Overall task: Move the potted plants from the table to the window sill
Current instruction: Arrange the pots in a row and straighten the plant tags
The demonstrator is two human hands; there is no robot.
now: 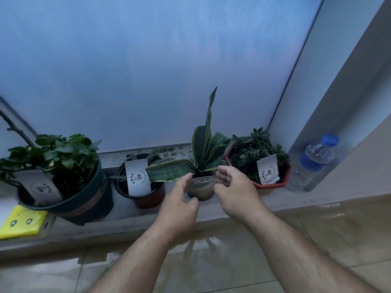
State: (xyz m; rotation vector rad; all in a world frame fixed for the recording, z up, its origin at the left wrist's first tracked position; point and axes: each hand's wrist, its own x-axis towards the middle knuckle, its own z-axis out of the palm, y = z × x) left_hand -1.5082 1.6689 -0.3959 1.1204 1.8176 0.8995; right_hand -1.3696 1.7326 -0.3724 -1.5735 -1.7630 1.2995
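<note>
A small snake plant [204,149] in a pale pot [201,190] stands on the grey window sill [131,216], in the middle of the row. My left hand [181,205] cups the pot's left side, thumb at its lower front. My right hand [233,190] curls round its right side, thumb against the wall. Left of it stand a leafy plant in a big dark pot [84,199] and a small plant in a brown pot [148,197] with a white card. A red octagonal pot [273,182] of small greenery stands to the right.
A water bottle [313,163] stands at the sill's right end against the wall. A yellow packet [21,223] lies at the left end. Frosted window glass [148,70] rises right behind the pots. Beige wall tiles [317,235] run below the sill.
</note>
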